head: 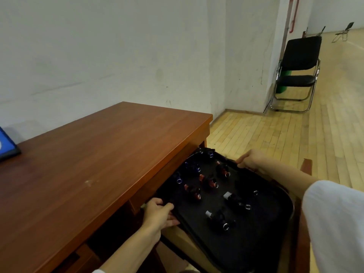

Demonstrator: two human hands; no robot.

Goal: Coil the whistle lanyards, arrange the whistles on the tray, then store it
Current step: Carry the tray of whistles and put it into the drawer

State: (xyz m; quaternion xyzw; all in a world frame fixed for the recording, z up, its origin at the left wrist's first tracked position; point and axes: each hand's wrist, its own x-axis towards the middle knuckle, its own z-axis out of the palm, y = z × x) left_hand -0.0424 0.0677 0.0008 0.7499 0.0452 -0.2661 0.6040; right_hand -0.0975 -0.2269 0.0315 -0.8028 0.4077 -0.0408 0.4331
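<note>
Black folding chair [301,54] is standing by the wall [118,46], something green [281,89] is peeking out behind it, and a blue-framed thing [6,146] is sitting on the desk [88,164].

right: white right sleeve [334,223], plain loose cloth, ends partway up my arm | forearm below it bare down to my right hand [252,159] | left: sliver of white left sleeve [98,271] at bottom edge | forearm bare to my left hand [159,213]

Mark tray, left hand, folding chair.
tray [264,231], head view, bare floor near right rim.
left hand [159,213], head view, back of hand.
folding chair [295,80], head view, seat cushion.
</note>
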